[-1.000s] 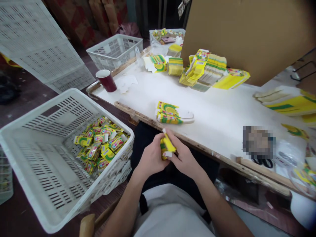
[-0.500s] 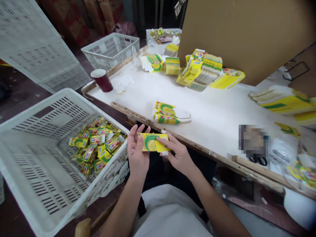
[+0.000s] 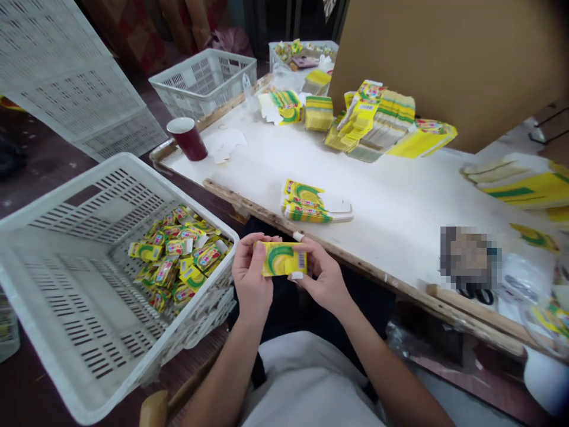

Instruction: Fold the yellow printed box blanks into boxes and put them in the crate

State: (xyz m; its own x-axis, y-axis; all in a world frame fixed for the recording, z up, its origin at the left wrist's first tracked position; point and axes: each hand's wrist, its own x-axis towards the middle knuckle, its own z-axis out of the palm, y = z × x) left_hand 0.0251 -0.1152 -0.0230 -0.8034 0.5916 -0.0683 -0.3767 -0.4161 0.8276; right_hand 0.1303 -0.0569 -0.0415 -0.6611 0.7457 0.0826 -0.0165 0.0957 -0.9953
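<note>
Between my two hands is a small yellow and green carton (image 3: pixel 280 259), held level just in front of the table edge. My left hand (image 3: pixel 253 273) grips its left end, thumb on the front face. At the right end, my right hand (image 3: pixel 322 274) holds it near a barcode, fingers along the top and thumb below by a white flap. A wrap of white shows on one right fingertip. Beyond my hands, a small stack of flat cartons (image 3: pixel 306 201) lies on the white table (image 3: pixel 249 172).
To my left stands a white plastic crate (image 3: pixel 89 284) with several small filled-looking cartons (image 3: pixel 182 255). A maroon mug (image 3: pixel 189 139) sits at the table's left corner. Stacks of flat cartons (image 3: pixel 373 121) lie farther back against a cardboard sheet (image 3: pixel 422 65). Another crate (image 3: pixel 204 83) stands behind.
My left fingers, spread before, have closed around the carton's left end. My right fingers have shifted from its front face to the upper right edge, uncovering the barcode. The view has shifted slightly.
</note>
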